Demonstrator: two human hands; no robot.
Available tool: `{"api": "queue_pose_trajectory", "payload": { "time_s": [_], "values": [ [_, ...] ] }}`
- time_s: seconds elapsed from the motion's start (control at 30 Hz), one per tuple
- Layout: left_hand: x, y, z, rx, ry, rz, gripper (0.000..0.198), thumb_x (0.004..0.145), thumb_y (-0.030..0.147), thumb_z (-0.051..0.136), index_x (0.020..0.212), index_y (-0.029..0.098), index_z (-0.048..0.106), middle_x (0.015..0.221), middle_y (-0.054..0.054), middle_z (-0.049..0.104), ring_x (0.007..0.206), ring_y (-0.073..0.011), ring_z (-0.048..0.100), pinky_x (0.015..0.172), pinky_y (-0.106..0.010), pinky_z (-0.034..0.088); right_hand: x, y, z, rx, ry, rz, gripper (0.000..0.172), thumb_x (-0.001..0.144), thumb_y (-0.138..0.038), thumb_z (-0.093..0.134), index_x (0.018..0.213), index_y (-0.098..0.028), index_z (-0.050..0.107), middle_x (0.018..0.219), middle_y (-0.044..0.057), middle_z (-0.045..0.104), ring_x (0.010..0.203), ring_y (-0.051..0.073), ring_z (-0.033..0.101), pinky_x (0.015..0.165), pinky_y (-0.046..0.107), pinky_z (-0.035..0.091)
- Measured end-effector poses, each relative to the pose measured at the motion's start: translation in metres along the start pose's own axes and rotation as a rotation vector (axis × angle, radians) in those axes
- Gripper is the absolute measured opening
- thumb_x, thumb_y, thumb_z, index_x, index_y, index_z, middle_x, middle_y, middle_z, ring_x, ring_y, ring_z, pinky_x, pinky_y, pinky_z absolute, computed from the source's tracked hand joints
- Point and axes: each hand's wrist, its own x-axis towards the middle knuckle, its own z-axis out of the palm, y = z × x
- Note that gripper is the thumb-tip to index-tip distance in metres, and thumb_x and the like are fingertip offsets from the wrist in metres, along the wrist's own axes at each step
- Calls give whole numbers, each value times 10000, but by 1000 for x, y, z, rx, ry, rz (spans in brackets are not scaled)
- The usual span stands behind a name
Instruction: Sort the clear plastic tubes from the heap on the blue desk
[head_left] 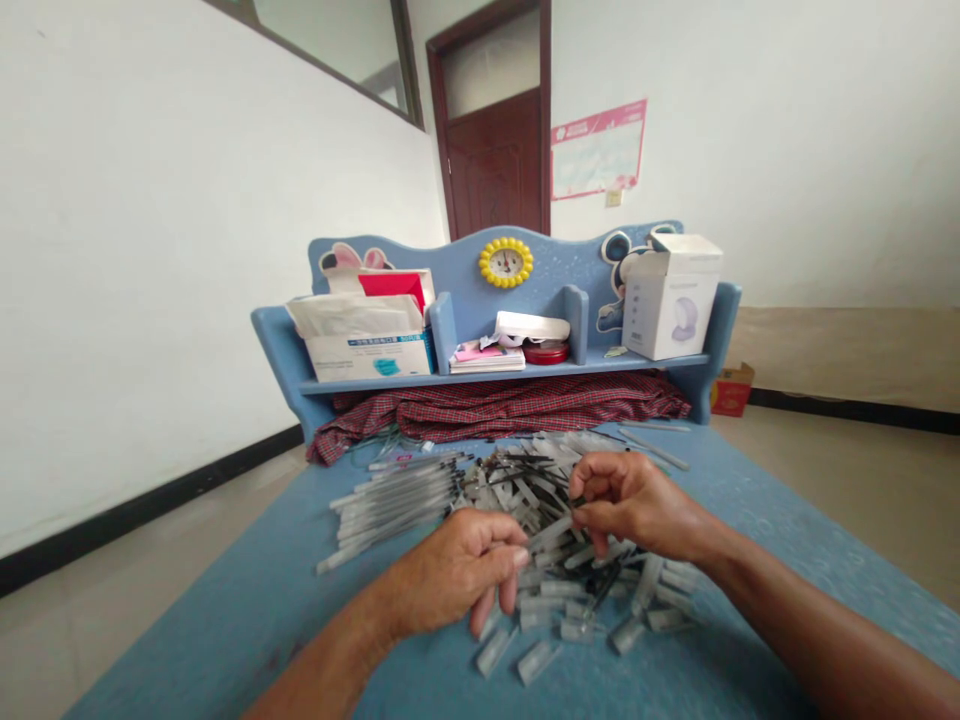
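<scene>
My left hand [469, 565] is closed, thumb against fingers, on one end of a translucent pen barrel [551, 533]. Close by on the right, my right hand [634, 505] has its fingers curled at the barrel's other end; what lies in its pinch is too small to make out. Beneath both hands spreads a loose heap of pen parts, with black refills [525, 462] and clear barrels mixed together. Several clear pen caps [536, 660] lie scattered on the near side. To the left of the heap, pens [397, 510] are laid side by side in a stack.
The blue desk [225, 620] has a raised shelf [510, 378] at its back. On it stand a mask box [367, 350], papers, a red round tin [546, 353] and a white box [671, 300]. Checked cloth [495, 405] is bunched under the shelf.
</scene>
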Motion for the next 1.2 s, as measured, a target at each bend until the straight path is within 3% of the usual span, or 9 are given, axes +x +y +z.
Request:
{"api": "queue_pose_trajectory", "payload": {
  "time_s": [0.1,0.27,0.37,0.47,0.7,0.9,1.1,1.2],
  "values": [
    [-4,1,-10,54,35,5,234,828,362,446,774,143,508,618,15,618,380,-43,469,382,-148,293,2,-3,-15,-21,106,-43,204,634,-205,660,744,-163,492,544,-49,591,367,73,521,348,167,338],
    [-12,0,-38,148,201,-21,235,803,368,459,820,143,523,606,16,616,375,-58,464,380,-162,304,5,-10,-45,-11,437,-161,255,619,-233,673,776,-160,486,572,-2,629,363,90,523,327,179,287],
    [-12,-2,-47,190,312,-40,255,786,386,470,791,138,526,593,18,602,366,-59,445,385,-169,312,9,-7,-52,18,573,-196,271,599,-231,677,770,-163,478,564,-2,623,361,88,514,338,186,317],
    [-9,-3,-45,206,337,-49,270,780,402,468,774,138,524,582,23,589,365,-62,438,393,-174,319,14,3,-52,-87,667,-226,240,621,-250,652,762,-171,475,541,-16,601,360,94,512,345,193,322],
    [-3,-7,-33,198,301,-47,279,774,419,464,791,147,520,590,28,588,378,-73,445,403,-183,311,15,18,-47,-481,685,-288,81,715,-218,546,772,-192,495,533,-41,542,452,121,550,454,233,414],
    [-2,-5,-29,217,283,-52,297,766,427,447,798,143,527,590,25,578,386,-75,437,405,-183,310,14,17,-43,-397,429,-169,121,709,-263,564,760,-192,481,513,-55,518,406,103,502,401,212,382],
    [-2,1,-21,229,262,-58,293,756,434,449,801,155,526,585,31,571,387,-82,454,400,-182,310,15,20,-51,-702,572,-106,185,757,-355,507,744,-177,556,496,-22,562,382,96,446,398,214,303],
    [-2,0,-19,247,252,-51,286,770,434,446,783,161,532,595,33,573,398,-82,464,405,-179,314,14,16,-57,-846,542,-45,202,753,-342,498,677,-173,579,446,-20,540,412,107,461,432,218,304]
  ]
}}
